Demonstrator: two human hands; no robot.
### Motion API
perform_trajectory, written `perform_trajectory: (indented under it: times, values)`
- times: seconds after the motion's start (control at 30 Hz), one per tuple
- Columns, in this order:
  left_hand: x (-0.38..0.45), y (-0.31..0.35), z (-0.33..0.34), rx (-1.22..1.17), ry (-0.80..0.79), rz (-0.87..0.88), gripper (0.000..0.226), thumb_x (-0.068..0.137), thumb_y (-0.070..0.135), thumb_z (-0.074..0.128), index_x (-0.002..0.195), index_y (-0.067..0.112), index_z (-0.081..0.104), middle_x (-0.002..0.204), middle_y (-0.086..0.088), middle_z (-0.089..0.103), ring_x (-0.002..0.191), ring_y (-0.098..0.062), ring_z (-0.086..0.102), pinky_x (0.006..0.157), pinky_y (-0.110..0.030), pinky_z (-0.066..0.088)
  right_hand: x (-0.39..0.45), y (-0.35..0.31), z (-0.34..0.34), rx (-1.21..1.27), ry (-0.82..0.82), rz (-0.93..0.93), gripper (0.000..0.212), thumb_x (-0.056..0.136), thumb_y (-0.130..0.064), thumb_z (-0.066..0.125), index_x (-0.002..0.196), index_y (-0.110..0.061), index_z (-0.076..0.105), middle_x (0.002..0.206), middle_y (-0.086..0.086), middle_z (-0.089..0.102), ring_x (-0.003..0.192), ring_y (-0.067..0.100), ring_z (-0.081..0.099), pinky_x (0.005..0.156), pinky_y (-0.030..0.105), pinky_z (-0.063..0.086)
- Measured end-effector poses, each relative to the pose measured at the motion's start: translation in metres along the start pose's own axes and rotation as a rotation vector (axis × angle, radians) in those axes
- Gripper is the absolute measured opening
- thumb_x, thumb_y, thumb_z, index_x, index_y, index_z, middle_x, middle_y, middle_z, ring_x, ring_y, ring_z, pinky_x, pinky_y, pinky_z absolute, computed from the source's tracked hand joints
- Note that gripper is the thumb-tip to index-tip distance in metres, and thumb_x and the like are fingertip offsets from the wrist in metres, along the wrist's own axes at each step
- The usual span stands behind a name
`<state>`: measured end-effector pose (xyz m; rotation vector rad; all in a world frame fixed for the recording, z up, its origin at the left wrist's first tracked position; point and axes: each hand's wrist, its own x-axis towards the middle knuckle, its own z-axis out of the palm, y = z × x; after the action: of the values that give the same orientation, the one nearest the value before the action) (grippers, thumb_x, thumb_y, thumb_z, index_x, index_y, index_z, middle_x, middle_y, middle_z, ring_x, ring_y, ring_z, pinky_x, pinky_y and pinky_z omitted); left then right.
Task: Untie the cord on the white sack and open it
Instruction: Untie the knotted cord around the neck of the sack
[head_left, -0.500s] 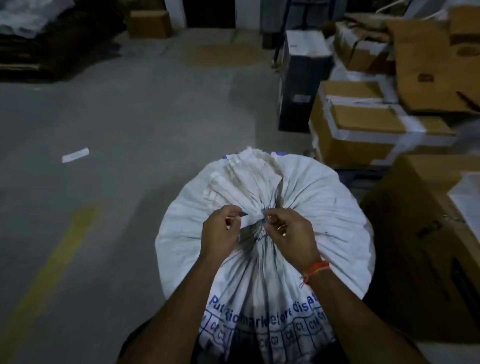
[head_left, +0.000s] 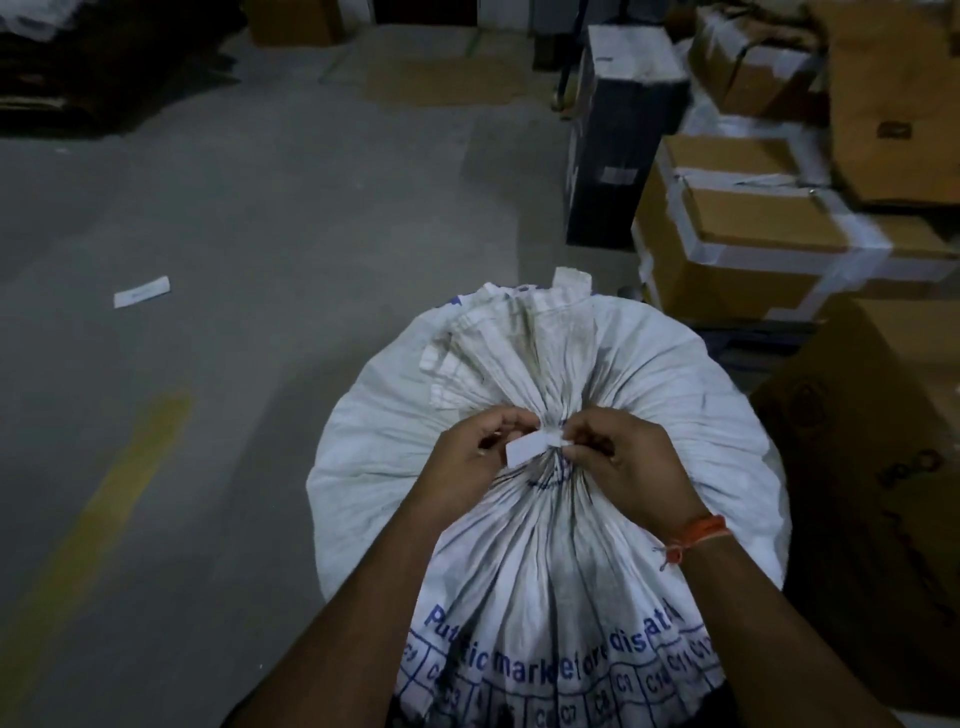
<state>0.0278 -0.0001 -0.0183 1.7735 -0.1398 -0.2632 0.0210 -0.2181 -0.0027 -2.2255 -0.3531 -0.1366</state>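
A full white woven sack (head_left: 691, 395) with blue print stands in front of me, its mouth gathered into a tight neck with the loose top fanning away from me. A flat white cord (head_left: 532, 447) is wrapped around that neck. My left hand (head_left: 467, 457) pinches the cord's free end, which sticks out toward the left. My right hand (head_left: 623, 457) grips the cord at the knot on the neck's right side. An orange thread band circles my right wrist.
Taped cardboard boxes (head_left: 748, 223) are stacked right of the sack, with a dark box (head_left: 618, 130) behind them and a large brown carton (head_left: 883, 467) at the near right. Grey concrete floor with a yellow stripe (head_left: 104, 499) and a white paper slip (head_left: 141, 292) lies to the left.
A flat white end of the cord has come out between my hands and now shows toward the left. Both hands stay at the sack's neck.
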Motion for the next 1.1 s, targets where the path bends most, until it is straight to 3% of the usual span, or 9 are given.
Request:
perform_trajectory:
  times: [0.07, 0.23, 0.37, 0.47, 0.57, 0.7, 0.97, 1.1]
  values:
    - [0.002, -0.002, 0.009, 0.056, 0.033, 0.04, 0.022, 0.091, 0.008, 0.075, 0.109, 0.02, 0.076, 0.101, 0.011, 0.077, 0.095, -0.001, 0.071, 0.082, -0.015, 0.052, -0.002, 0.001, -0.002, -0.005, -0.035, -0.012, 0.013, 0.086, -0.006, 0.074, 0.092, -0.017, 0.07, 0.085, -0.001, 0.068, 0.082, 0.008, 0.064, 0.071, 0.013, 0.049]
    - [0.01, -0.005, 0.021, 0.102, 0.12, 0.102, 0.012, 0.089, 0.005, 0.076, 0.09, 0.017, 0.076, 0.081, 0.002, 0.076, 0.074, -0.006, 0.068, 0.069, -0.027, 0.055, -0.004, 0.005, -0.015, 0.049, -0.133, 0.004, 0.014, 0.089, -0.008, 0.07, 0.092, -0.021, 0.064, 0.086, 0.0, 0.064, 0.081, 0.014, 0.062, 0.072, 0.03, 0.052]
    - [0.014, -0.01, 0.019, 0.236, 0.104, 0.117, 0.008, 0.086, 0.027, 0.074, 0.091, 0.032, 0.076, 0.087, 0.011, 0.079, 0.088, -0.011, 0.074, 0.087, -0.045, 0.06, -0.005, 0.005, -0.023, 0.138, -0.114, 0.031, 0.012, 0.091, -0.009, 0.068, 0.092, -0.02, 0.064, 0.082, 0.002, 0.067, 0.077, 0.017, 0.063, 0.07, 0.035, 0.052]
    - [0.016, -0.012, 0.019, 0.286, 0.141, 0.131, 0.021, 0.084, 0.019, 0.074, 0.09, 0.039, 0.074, 0.088, 0.014, 0.079, 0.094, -0.014, 0.073, 0.088, -0.052, 0.058, -0.005, 0.002, -0.019, 0.166, -0.045, 0.052, 0.015, 0.086, -0.012, 0.076, 0.096, -0.021, 0.069, 0.089, -0.003, 0.07, 0.084, 0.009, 0.068, 0.075, 0.026, 0.056]
    - [0.013, -0.008, 0.025, 0.274, 0.175, 0.182, 0.007, 0.086, 0.031, 0.071, 0.093, 0.032, 0.074, 0.087, 0.014, 0.079, 0.09, -0.008, 0.072, 0.092, -0.05, 0.056, -0.002, 0.002, -0.011, 0.098, 0.024, 0.003, 0.024, 0.081, -0.013, 0.082, 0.103, -0.018, 0.074, 0.099, -0.007, 0.068, 0.091, -0.002, 0.066, 0.079, 0.008, 0.05]
    - [0.01, -0.006, 0.031, 0.298, 0.196, 0.189, 0.019, 0.084, 0.047, 0.065, 0.09, 0.031, 0.074, 0.083, 0.015, 0.077, 0.086, -0.007, 0.07, 0.088, -0.046, 0.056, -0.001, 0.009, -0.003, 0.047, 0.049, -0.011, 0.018, 0.082, -0.011, 0.079, 0.099, -0.017, 0.078, 0.099, -0.005, 0.071, 0.093, 0.002, 0.067, 0.082, 0.014, 0.053]
    - [0.007, -0.007, 0.046, 0.321, 0.217, 0.199, 0.008, 0.088, 0.017, 0.07, 0.086, 0.023, 0.074, 0.083, 0.01, 0.075, 0.081, -0.008, 0.071, 0.078, -0.037, 0.059, -0.01, 0.014, 0.002, 0.044, 0.076, -0.021, 0.018, 0.08, -0.009, 0.082, 0.096, -0.017, 0.079, 0.093, -0.006, 0.071, 0.089, 0.004, 0.068, 0.078, 0.015, 0.053]
    - [0.009, -0.004, 0.035, 0.265, 0.09, 0.12, 0.005, 0.089, 0.014, 0.075, 0.091, 0.017, 0.079, 0.085, 0.008, 0.079, 0.081, -0.003, 0.073, 0.079, -0.023, 0.058, -0.013, 0.018, 0.001, 0.134, 0.082, -0.002, 0.018, 0.078, -0.003, 0.082, 0.094, -0.012, 0.079, 0.095, -0.003, 0.074, 0.091, 0.007, 0.07, 0.081, 0.021, 0.057]
